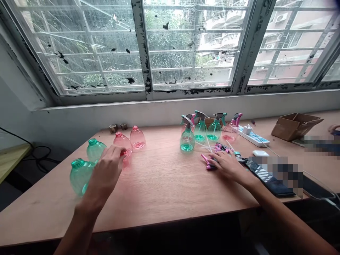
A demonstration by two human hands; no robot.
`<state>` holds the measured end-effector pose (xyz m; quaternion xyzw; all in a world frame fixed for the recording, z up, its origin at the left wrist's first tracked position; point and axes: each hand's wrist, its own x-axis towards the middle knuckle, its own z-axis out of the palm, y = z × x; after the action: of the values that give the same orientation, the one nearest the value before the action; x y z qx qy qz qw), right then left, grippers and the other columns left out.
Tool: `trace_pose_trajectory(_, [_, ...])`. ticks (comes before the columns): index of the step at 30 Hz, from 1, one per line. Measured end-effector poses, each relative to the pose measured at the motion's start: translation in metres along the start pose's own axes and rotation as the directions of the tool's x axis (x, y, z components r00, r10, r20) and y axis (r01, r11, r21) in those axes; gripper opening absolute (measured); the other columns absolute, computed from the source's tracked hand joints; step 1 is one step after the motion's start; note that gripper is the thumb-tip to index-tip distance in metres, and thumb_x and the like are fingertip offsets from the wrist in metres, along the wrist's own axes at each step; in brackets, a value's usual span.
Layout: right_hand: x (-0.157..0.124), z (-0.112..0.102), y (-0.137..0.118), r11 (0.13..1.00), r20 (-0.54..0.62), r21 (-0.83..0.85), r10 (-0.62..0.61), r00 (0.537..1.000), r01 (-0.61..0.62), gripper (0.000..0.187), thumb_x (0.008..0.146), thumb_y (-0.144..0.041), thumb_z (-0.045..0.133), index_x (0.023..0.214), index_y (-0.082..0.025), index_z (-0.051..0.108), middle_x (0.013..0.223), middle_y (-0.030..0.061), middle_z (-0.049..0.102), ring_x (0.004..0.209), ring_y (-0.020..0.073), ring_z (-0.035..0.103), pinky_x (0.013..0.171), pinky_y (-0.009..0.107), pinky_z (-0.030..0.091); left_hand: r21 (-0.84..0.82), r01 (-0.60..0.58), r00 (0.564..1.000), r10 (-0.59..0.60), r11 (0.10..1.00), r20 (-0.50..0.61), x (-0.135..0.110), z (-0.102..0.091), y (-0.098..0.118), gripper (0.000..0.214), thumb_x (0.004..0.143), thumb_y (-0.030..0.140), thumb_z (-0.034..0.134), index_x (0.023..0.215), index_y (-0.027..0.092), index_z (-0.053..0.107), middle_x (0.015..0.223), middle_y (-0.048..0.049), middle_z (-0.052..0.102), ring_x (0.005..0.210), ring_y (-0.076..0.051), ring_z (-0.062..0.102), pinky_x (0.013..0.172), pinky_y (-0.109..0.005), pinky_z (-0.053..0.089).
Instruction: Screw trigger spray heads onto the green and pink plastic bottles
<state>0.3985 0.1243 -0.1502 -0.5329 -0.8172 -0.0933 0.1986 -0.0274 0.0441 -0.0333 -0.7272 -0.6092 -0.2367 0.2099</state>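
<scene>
On the left, my left hand (107, 168) closes its fingers at the side of a clear pink bottle (122, 141); the hand hides part of the grip. Another pink bottle (137, 139) stands just behind it to the right. Two headless green bottles, one farther back (95, 149) and one nearer (79, 176), are left of that hand, which partly covers them. My right hand (225, 163) reaches over a pile of pink and black trigger spray heads (212, 165) with white tubes (208, 145). Its fingers are apart and touch the pile.
Behind the pile stand green spray bottles (187, 140) and a pink one (230, 132) with heads on. A white power strip (252, 136), an open cardboard box (294, 125), a white case (260, 153) and a dark phone-like slab (271, 179) lie right. Another person's hand (334, 129) shows far right.
</scene>
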Motion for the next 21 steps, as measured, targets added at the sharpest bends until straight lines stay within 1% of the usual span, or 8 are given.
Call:
trace_pose_trajectory(3, [0.01,0.002,-0.002,1.0,0.042,0.017,0.004,0.999,-0.004,0.037,0.104,-0.041,0.037,0.115,-0.026,0.069,0.116,0.0115,0.072,0.115,0.0348,0.062,0.108,0.067,0.028,-0.067,-0.029,1.0,0.028,0.997,-0.009,-0.001,0.0,0.001,0.025,0.1,0.031,0.034,0.099,0.022,0.057,0.099,-0.01,0.065,0.097,-0.031,0.063,0.08,-0.042,0.053])
trace_pose_trajectory(7, [0.015,0.0,-0.005,0.998,0.07,0.058,0.014,0.997,-0.018,0.035,0.103,-0.041,0.038,0.105,-0.025,0.068,0.116,0.0096,0.071,0.114,0.031,0.061,0.107,0.061,0.031,-0.248,-0.048,0.999,0.052,0.968,0.009,-0.008,-0.006,0.011,0.022,0.1,0.039,0.041,0.106,0.025,0.057,0.105,-0.0066,0.067,0.094,-0.028,0.068,0.079,-0.038,0.054])
trace_pose_trajectory(9, [0.015,-0.001,-0.008,0.997,0.071,0.073,0.031,0.997,-0.037,0.034,0.102,-0.044,0.039,0.108,-0.024,0.067,0.118,0.011,0.07,0.112,0.031,0.062,0.106,0.061,0.032,-0.342,-0.07,0.996,0.087,0.937,0.034,-0.012,-0.01,0.018,0.022,0.1,0.042,0.044,0.11,0.026,0.057,0.106,-0.0052,0.067,0.096,-0.027,0.069,0.082,-0.038,0.054])
trace_pose_trajectory(11, [0.013,-0.001,-0.013,0.995,0.072,0.082,0.043,0.996,-0.049,0.035,0.1,-0.048,0.043,0.114,-0.024,0.065,0.118,0.0121,0.07,0.113,0.033,0.061,0.107,0.066,0.027,-0.398,-0.075,0.993,0.105,0.914,0.054,-0.016,-0.011,0.027,0.025,0.1,0.042,0.047,0.119,0.027,0.054,0.11,-0.0053,0.067,0.103,-0.027,0.068,0.089,-0.04,0.054])
trace_pose_trajectory(14, [0.009,-0.005,-0.026,0.995,0.073,0.089,0.042,0.996,-0.049,0.039,0.095,-0.056,0.051,0.113,-0.025,0.065,0.113,0.0114,0.071,0.115,0.0363,0.059,0.109,0.073,0.017,-0.48,-0.022,0.99,0.087,0.877,0.114,-0.025,-0.009,0.042,0.045,0.1,0.038,0.047,0.142,0.03,0.037,0.131,-0.0086,0.059,0.12,-0.028,0.062,0.101,-0.045,0.051])
trace_pose_trajectory(17, [0.003,-0.012,-0.04,0.994,0.066,0.101,0.022,0.998,-0.029,0.038,0.093,-0.058,0.054,0.109,-0.025,0.065,0.112,0.0099,0.071,0.116,0.0364,0.059,0.111,0.075,0.011,-0.545,0.047,0.981,0.066,0.837,0.185,-0.038,0.002,0.057,0.069,0.098,0.037,0.052,0.155,0.035,0.014,0.154,-0.0114,0.04,0.133,-0.031,0.053,0.11,-0.053,0.045])
trace_pose_trajectory(19, [-0.004,-0.017,-0.05,0.993,0.036,0.116,0.011,0.999,-0.015,0.037,0.094,-0.054,0.054,0.113,-0.024,0.063,0.117,0.0117,0.07,0.119,0.0362,0.058,0.112,0.074,0.013,-0.607,0.077,0.981,0.048,0.791,0.188,-0.05,0.017,0.064,0.086,0.095,0.036,0.059,0.157,0.036,0.0,0.163,-0.0126,0.027,0.144,-0.033,0.039,0.116,-0.057,0.036])
trace_pose_trajectory(21, [-0.014,-0.018,-0.059,0.988,-0.025,0.153,0.008,1.0,-0.004,0.038,0.095,-0.048,0.057,0.121,-0.022,0.06,0.126,0.0154,0.066,0.125,0.0368,0.056,0.114,0.069,0.023,-0.69,0.106,0.986,0.015,0.716,0.167,-0.062,0.035,0.069,0.097,0.092,0.034,0.065,0.157,0.036,-0.007,0.165,-0.0139,0.019,0.149,-0.033,0.031,0.118,-0.058,0.032])
